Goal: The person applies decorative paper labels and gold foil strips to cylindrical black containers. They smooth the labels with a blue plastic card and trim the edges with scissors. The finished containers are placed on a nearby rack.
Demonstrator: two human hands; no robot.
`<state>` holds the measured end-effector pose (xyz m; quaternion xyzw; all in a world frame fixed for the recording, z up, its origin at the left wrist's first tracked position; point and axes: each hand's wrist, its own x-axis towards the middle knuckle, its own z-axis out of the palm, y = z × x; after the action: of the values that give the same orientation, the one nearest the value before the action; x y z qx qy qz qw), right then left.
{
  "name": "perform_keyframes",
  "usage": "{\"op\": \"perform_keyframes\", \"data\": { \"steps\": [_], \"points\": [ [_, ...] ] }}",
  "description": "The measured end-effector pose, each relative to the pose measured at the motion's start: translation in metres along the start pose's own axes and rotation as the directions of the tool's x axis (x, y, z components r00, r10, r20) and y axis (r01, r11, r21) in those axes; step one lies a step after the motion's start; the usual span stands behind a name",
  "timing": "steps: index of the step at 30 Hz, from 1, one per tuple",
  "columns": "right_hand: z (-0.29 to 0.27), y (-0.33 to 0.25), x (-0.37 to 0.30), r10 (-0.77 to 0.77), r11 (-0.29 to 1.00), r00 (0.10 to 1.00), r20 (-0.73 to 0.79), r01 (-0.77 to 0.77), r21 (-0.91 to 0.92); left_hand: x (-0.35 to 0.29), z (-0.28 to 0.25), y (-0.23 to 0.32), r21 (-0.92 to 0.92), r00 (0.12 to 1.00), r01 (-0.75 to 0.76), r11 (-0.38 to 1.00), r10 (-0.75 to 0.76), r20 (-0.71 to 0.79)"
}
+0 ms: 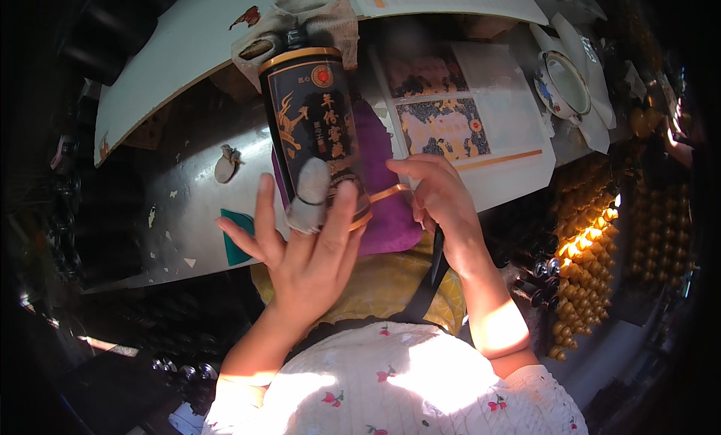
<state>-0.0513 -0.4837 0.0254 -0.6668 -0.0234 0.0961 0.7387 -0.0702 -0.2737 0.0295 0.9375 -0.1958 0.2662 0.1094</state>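
Black-and-gold bottle (312,127) lying on a purple cloth (387,232), neck pointing away from the person, with a thin gold strip (389,192) reaching out from its near end.

The strip looks flimsy: an uneven tug from the right hand (451,213) could crease or skew it, and the round bottle might roll on soft cloth if only lightly steadied. The right fingertips appear pinched together on the strip's outer end. The left hand (304,273) is spread wide, fingers nearly straight, one in a fuzzy white finger wrap (312,183) over the bottle's lower part; the thumb is hidden, so how firmly it presses, I cannot tell. Farther out on the metal bench (180,202): a small cloth bundle (226,165) to the left, printed sheets (511,172) and an enamel cup (565,86) to the right.
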Motion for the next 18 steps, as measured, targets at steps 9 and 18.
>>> {"op": "perform_keyframes", "data": {
  "steps": [9,18],
  "points": [
    [-0.041,0.015,0.006,0.108,0.983,0.902,-0.418,-0.034,0.179,-0.001,0.005,-0.038,-0.252,0.995,0.094,0.963,-0.086,0.041],
    [0.021,-0.013,0.005,-0.224,0.742,0.973,0.054,0.207,-0.637,-0.012,0.015,-0.04,-0.454,0.986,0.154,0.877,-0.167,0.01]
  ]
}}
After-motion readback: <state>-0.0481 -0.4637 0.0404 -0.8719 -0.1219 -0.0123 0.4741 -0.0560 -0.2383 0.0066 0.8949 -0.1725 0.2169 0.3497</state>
